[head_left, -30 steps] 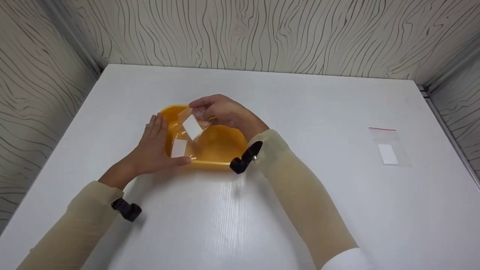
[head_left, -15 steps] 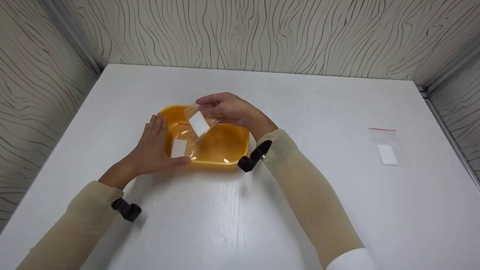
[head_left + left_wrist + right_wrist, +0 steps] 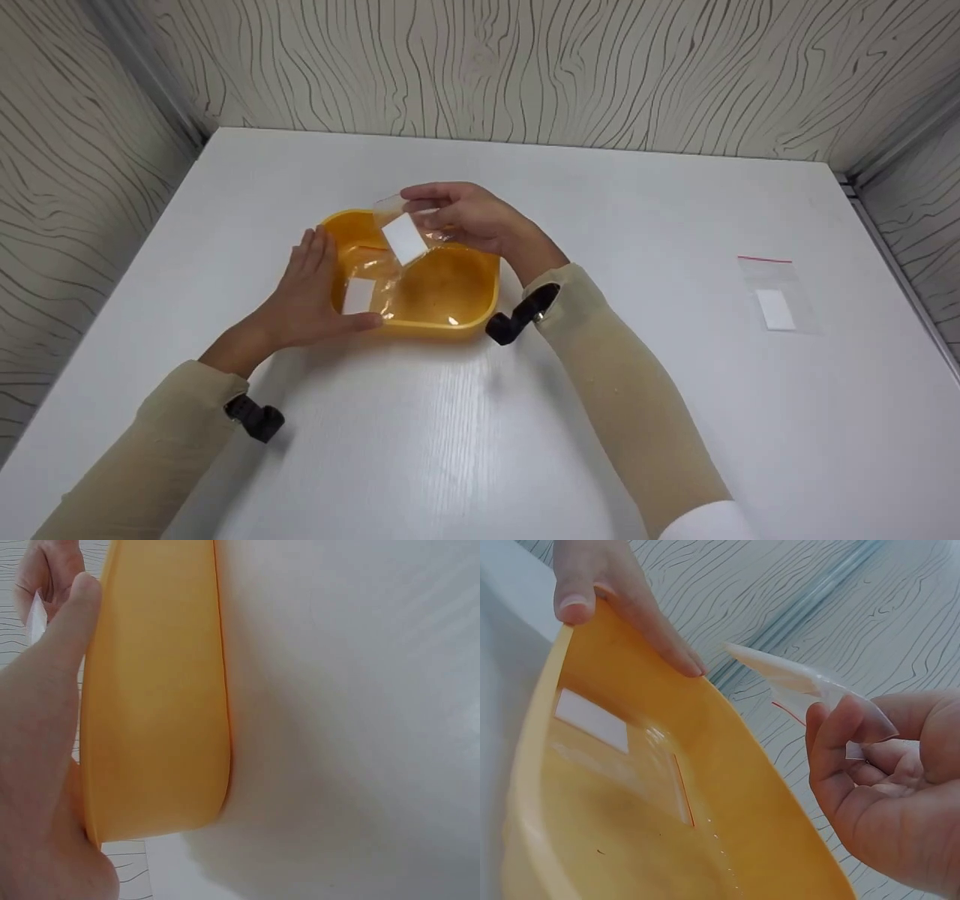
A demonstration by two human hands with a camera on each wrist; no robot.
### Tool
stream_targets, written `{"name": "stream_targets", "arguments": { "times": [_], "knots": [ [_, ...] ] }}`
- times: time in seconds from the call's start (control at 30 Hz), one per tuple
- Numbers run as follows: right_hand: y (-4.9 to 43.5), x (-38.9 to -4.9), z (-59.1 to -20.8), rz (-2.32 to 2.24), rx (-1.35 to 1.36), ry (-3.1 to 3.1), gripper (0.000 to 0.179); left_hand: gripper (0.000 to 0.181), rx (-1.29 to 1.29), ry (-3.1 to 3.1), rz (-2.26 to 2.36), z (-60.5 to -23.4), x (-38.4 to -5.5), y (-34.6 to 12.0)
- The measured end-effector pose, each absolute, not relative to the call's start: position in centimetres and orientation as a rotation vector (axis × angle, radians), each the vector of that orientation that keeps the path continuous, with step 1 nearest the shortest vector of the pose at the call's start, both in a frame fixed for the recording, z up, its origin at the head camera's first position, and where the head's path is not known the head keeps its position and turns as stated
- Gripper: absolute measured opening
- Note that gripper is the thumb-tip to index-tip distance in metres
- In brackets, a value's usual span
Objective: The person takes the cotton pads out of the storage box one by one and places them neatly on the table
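In the head view my left hand (image 3: 304, 300) rests against the left end of a yellow plastic basin (image 3: 450, 325), thumb along the front rim and fingers straight at the left side. My right hand (image 3: 476, 214) pinches a clear zip-lock bag (image 3: 405, 238) with a white patch, above the basin's back rim. The right wrist view shows this bag bent between thumb and fingers, its red seal line hanging below. Inside the basin, at the left, lies another zip-lock bag (image 3: 622, 757) with a white patch and a red seal line.
On the right of the white table (image 3: 600, 247) a third zip-lock bag (image 3: 780, 296) lies flat, with a red seal line and a white patch. Wood-patterned panels (image 3: 495, 67) stand behind the table and at both sides.
My right hand has moved right and slightly up and back with the pinched bag, drawing it away from the bag in the basin. My left hand and the basin have stayed put.
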State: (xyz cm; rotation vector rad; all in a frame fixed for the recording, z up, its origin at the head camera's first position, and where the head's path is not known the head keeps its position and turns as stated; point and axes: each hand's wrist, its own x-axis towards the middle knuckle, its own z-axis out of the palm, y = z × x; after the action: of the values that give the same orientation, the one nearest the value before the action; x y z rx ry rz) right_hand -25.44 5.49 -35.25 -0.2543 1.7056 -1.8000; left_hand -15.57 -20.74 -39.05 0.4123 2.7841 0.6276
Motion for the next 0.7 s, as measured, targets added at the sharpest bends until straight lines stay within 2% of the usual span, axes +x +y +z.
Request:
{"name": "stream_targets", "arguments": {
  "times": [0.7],
  "knots": [
    [8.3, -24.7, -36.4, -2.01, -0.272, 1.534, 0.052, 0.141, 0.427, 2.795, 0.65, -39.3, -15.5, -20.8]
  ]
}}
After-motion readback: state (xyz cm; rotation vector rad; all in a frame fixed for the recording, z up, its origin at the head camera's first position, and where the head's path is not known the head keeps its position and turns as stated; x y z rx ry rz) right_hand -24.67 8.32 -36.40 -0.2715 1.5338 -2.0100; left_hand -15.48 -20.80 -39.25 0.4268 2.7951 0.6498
